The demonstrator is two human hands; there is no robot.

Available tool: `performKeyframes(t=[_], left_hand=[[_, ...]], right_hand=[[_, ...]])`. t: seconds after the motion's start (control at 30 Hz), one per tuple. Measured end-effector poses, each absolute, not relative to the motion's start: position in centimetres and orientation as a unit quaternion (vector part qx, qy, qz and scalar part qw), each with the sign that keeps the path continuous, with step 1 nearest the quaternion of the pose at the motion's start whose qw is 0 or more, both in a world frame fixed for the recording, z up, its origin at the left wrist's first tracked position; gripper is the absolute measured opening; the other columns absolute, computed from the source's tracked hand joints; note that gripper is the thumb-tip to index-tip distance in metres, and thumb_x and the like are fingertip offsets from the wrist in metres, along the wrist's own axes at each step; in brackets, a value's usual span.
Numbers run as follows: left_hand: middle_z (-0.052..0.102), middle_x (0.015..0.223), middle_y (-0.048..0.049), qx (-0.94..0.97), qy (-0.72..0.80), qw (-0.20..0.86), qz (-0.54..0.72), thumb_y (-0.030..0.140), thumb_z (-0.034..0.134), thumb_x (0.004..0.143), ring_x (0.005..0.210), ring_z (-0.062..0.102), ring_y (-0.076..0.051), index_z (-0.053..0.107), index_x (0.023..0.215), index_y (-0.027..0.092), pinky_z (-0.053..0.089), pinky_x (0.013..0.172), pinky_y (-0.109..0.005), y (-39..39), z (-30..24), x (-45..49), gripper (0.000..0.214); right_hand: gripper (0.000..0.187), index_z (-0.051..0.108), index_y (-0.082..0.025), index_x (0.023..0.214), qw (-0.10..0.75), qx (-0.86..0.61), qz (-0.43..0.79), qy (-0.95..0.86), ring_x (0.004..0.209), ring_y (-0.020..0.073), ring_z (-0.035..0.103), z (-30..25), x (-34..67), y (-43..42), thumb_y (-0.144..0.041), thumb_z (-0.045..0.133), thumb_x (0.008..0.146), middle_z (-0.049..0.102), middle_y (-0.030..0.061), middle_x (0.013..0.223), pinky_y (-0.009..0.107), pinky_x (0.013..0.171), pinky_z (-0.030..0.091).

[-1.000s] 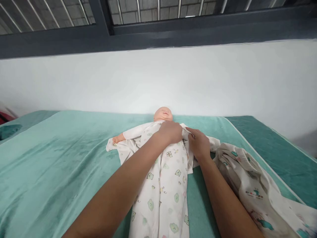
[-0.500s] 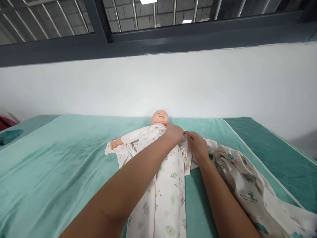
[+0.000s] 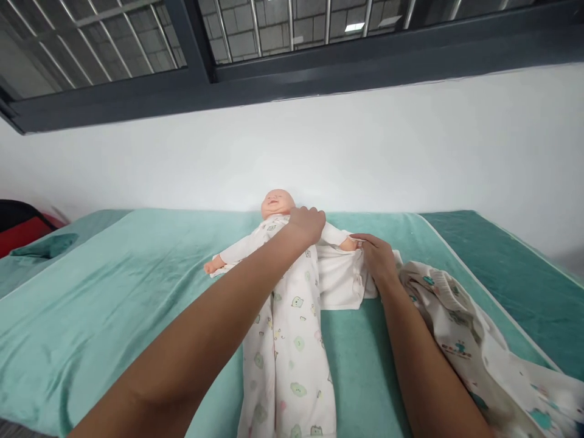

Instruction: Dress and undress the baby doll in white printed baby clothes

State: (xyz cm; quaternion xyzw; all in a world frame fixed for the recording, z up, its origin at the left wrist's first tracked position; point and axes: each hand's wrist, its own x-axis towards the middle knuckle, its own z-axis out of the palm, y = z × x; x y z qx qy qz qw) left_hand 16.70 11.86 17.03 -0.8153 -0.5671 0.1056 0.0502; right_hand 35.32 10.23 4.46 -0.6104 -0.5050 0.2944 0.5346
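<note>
A baby doll (image 3: 277, 202) lies on its back, head toward the wall, in white sleeves. A white romper with green prints (image 3: 296, 340) covers its front and runs down past its legs. My left hand (image 3: 309, 224) is closed at the doll's shoulder on the right, gripping the clothing there; its fingertips are partly hidden. My right hand (image 3: 378, 254) pinches at the doll's hand (image 3: 349, 244) on that same side, fingers closed round its end. Beneath that arm a white cloth part of the clothing (image 3: 342, 277) is spread out. The doll's other hand (image 3: 214, 264) rests at the left.
A second printed baby garment (image 3: 460, 340) lies crumpled at the right, beside my right forearm. Green covering (image 3: 137, 304) spreads under everything, up to the white wall (image 3: 228, 158). A red and black item (image 3: 22, 228) stands at the far left.
My right hand has moved slightly right and away from my left hand. The doll's hand and white sleeve on that side now show between them. The view has shifted a little.
</note>
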Motion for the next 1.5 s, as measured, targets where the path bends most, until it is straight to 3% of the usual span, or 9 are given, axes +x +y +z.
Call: performKeyframes(t=[0.2,0.4,0.6,0.7,0.83,1.07,1.23,1.37,1.5], left_hand=[[0.059,0.131,-0.0182,-0.812,-0.574,0.052,0.089,0.008,0.059,0.084,0.118,0.058,-0.032,0.052,0.131,0.015,0.045,0.096,-0.043,11.4,17.3,16.1,0.048],[0.06,0.13,-0.0195,-0.82,-0.565,0.014,0.089,0.013,0.063,0.085,0.122,0.056,-0.034,0.052,0.132,0.014,0.044,0.097,-0.048,11.7,14.9,18.2,0.049],[0.062,0.132,-0.0155,-0.842,-0.534,-0.014,0.068,0.024,0.056,0.092,0.121,0.057,-0.033,0.056,0.128,0.015,0.045,0.097,-0.046,10.4,13.9,18.8,0.038],[0.064,0.131,-0.011,-0.852,-0.521,-0.044,-0.024,0.035,0.047,0.097,0.118,0.06,-0.03,0.06,0.124,0.019,0.048,0.092,-0.042,9.1,14.1,16.3,0.033],[0.067,0.129,-0.0066,-0.786,-0.552,-0.11,-0.256,0.038,0.044,0.099,0.12,0.06,-0.026,0.064,0.121,0.023,0.046,0.098,-0.039,7.6,12.9,10.6,0.034],[0.059,0.14,-0.0071,-0.595,-0.583,-0.299,-0.466,0.045,0.048,0.096,0.131,0.052,-0.024,0.063,0.124,0.023,0.037,0.112,-0.037,7.1,8.7,5.0,0.038],[0.06,0.138,-0.0069,-0.581,-0.566,-0.333,-0.482,0.046,0.053,0.094,0.128,0.054,-0.024,0.06,0.126,0.024,0.038,0.111,-0.039,7.2,8.1,4.9,0.039],[0.059,0.139,-0.0056,-0.577,-0.552,-0.341,-0.496,0.047,0.058,0.091,0.129,0.053,-0.023,0.059,0.12,0.026,0.039,0.109,-0.038,7.2,7.6,4.6,0.036],[0.057,0.14,-0.0055,-0.628,-0.515,-0.289,-0.507,0.042,0.065,0.088,0.13,0.051,-0.023,0.058,0.105,0.024,0.039,0.11,-0.04,7.2,7.2,4.4,0.025]], right_hand=[[0.039,0.075,-0.019,0.095,0.625,-0.569,0.384,-0.371,0.078,0.0219,0.07,4.1,35.6,10.5,-0.022,0.057,0.06,0.077,0.0041,0.087,0.033,0.071,0.056],[0.03,0.066,-0.022,0.092,0.737,-0.433,0.465,-0.233,0.092,0.0162,0.071,4.5,36.1,10.9,-0.018,0.065,0.062,0.074,0.0043,0.1,0.029,0.08,0.059],[0.018,0.067,-0.02,0.084,0.757,-0.485,0.362,-0.245,0.09,0.0163,0.07,5.0,35.3,11.1,-0.022,0.061,0.067,0.074,0.003,0.09,0.028,0.079,0.056],[0.019,0.069,-0.019,0.086,0.705,-0.561,0.24,-0.362,0.092,0.0201,0.067,4.9,34.6,10.8,-0.026,0.056,0.073,0.073,0.0044,0.092,0.035,0.083,0.053],[0.03,0.07,-0.02,0.102,0.537,-0.611,0.098,-0.573,0.109,0.0284,0.061,4.8,32.8,10.2,-0.031,0.05,0.083,0.072,0.0114,0.114,0.047,0.099,0.044],[0.043,0.066,-0.019,0.123,0.319,-0.604,0.047,-0.729,0.119,0.0323,0.058,4.4,31.0,9.7,-0.031,0.032,0.099,0.07,0.0128,0.125,0.052,0.107,0.036],[0.045,0.065,-0.016,0.124,0.347,-0.607,0.027,-0.714,0.12,0.0337,0.057,4.4,31.0,9.7,-0.021,0.029,0.096,0.068,0.0167,0.127,0.055,0.105,0.038],[0.035,0.064,-0.024,0.123,0.45,-0.512,0.177,-0.711,0.123,0.0268,0.057,5.7,28.2,8.2,-0.034,0.041,0.099,0.066,0.0083,0.13,0.047,0.107,0.042],[0.039,0.058,-0.03,0.13,0.45,-0.449,0.31,-0.707,0.134,0.024,0.049,6.8,25.8,6.7,-0.049,0.052,0.097,0.056,0.0041,0.143,0.044,0.115,0.037]])
